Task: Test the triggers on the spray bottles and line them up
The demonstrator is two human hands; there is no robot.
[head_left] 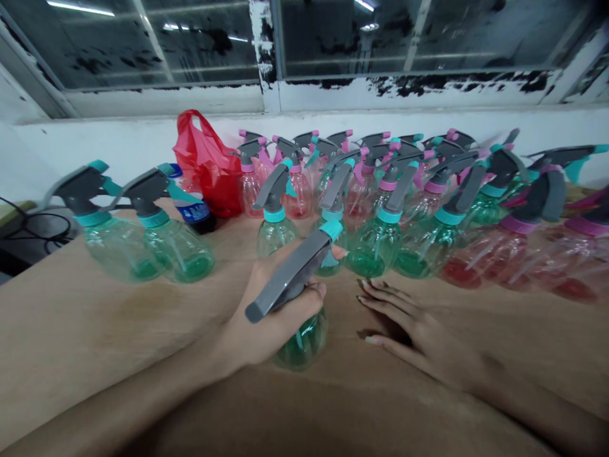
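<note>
Indoor light is rather dim and cool, with thin bright streaks of tube light glinting in the dark window panes point(157, 44). Soft shadow darkens the near part of the tabletop point(304, 412) and lies under the right hand point(423, 333); the picture looks slightly soft, and wide-angle distortion stretches things towards the side edges.

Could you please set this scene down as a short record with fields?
Left hand: around the neck of a green spray bottle
Right hand: open, fingers spread, palm down at the tabletop
Held bottle's head: grey, teal nozzle tip
Left side: two green-tinted sprayers
Beyond hands: rows of pink and green sprayers
Near wall: red plastic bag, blue-labelled bottle
Background: windows
</note>
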